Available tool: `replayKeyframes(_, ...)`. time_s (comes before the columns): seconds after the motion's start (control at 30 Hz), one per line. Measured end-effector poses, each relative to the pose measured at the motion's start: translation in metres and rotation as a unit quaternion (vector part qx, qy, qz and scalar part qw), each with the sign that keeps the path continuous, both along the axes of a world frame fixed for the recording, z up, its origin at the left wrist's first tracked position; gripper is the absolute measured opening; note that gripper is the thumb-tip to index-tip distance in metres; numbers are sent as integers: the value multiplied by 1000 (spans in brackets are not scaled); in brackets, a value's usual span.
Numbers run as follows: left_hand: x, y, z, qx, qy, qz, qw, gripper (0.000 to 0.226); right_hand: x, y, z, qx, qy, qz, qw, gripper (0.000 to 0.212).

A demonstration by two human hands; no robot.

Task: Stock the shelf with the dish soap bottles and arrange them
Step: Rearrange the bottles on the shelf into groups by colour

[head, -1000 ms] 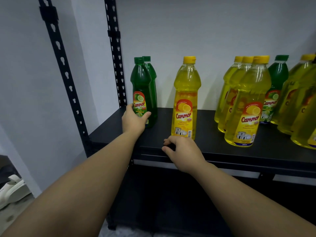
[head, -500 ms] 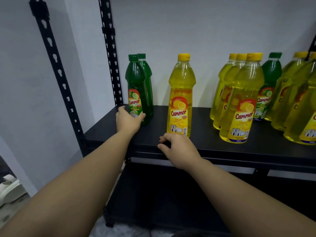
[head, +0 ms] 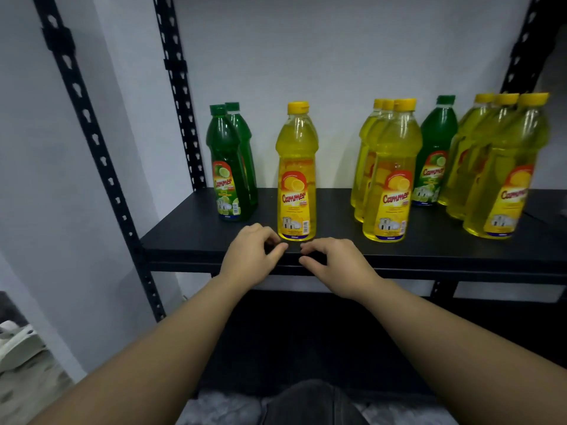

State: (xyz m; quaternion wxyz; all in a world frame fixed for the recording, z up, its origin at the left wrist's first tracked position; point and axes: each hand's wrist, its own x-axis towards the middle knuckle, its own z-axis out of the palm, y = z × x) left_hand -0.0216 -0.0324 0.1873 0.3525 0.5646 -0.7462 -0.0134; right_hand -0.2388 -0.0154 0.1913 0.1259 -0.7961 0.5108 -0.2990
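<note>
Head view. Both hands are hovering at the front edge of the black shelf (head: pixel 190 240), just in front of the single yellow bottle (head: pixel 296 176). The left hand (head: pixel 250 256) is holding nothing, its fingers loosely curled near the bottle's base; whether they are touching it cannot be told. The right hand (head: pixel 334 262) is likewise holding nothing, fingers bent and relaxed over the shelf lip.

Hazard: the single yellow bottle is standing close to the front edge. It is tall and narrow-shouldered, so a push applied high up is likely to tip it forward off the shelf. Sliding from the base is advised. The smooth shelf surface is probably offering little grip.

Materials: the bottles are clear glossy plastic with waisted bodies, screw caps and paper-look labels. Two green bottles (head: pixel 230 167) are standing at the left, one behind the other. Three yellow bottles (head: pixel 389 179) are forming a tight row to the right, then another green bottle (head: pixel 434 161) and a further yellow group (head: pixel 497 179). The perforated uprights (head: pixel 92 139) appear to be painted metal.
</note>
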Motion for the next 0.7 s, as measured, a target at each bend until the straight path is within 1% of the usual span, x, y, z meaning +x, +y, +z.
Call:
replayKeyframes(0.1, -36, 5, -1, -5, -67, -59, 996, 32, -36, 10, 3, -3, 8, -21, 1000, 32)
replayKeyframes(0.27, -100, 4, 1, -8, -102, -93, 990, 40, -99, 23, 5, -2, 2, -87, 996, 31)
replayKeyframes(0.37, -131, -1, 2, -12, -137, -91, 986, 44, -127, 28, 4, 3, -1, -119, 993, 31)
replayKeyframes(0.43, -145, -8, 3, -8, -150, -72, 986, 48, -139, 30, 5, 5, 5, -138, 990, 32)
replayKeyframes(0.53, -153, -19, 6, 36, -142, -38, 988, 64, -152, 26, 7, 10, 7, -188, 982, 30)
replayKeyframes(0.6, -156, -26, 9, 71, -137, -31, 988, 79, -161, 17, 10, 6, -22, -228, 973, 22)
replayKeyframes(0.63, -158, -28, 9, 87, -138, -31, 986, 88, -166, 11, 12, 1, -50, -252, 966, 18)
replayKeyframes(0.67, -159, -31, 9, 100, -140, -31, 985, 96, -172, 4, 15, -5, -86, -277, 957, 16)
replayKeyframes(0.7, -159, -32, 9, 111, -143, -31, 983, 102, -177, -5, 18, -10, -121, -299, 947, 19)
